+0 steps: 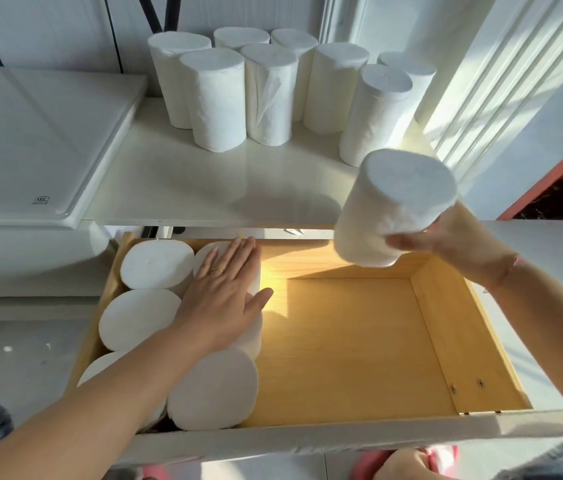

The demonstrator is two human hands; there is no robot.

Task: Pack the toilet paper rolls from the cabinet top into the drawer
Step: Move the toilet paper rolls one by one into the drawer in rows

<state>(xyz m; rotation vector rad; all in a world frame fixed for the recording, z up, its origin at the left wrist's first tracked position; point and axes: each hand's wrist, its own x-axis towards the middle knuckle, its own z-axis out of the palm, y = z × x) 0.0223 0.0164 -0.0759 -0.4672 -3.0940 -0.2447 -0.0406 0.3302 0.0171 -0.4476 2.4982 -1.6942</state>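
Several white toilet paper rolls (217, 102) stand upright in a cluster at the back of the white cabinet top (176, 188). Below it, the wooden drawer (352, 344) is pulled out. Several rolls (155, 266) stand packed on end along its left side in two columns. My left hand (224, 299) lies flat, fingers spread, on top of the packed rolls. My right hand (453, 240) grips one roll (394, 206) from below and holds it tilted in the air above the drawer's back right corner.
A white glossy board (31, 147) lies on the cabinet top at the left. White wall panels and a door frame (501, 84) rise at the right, with an orange edge (560, 171) beyond. The drawer's right two thirds show bare wood.
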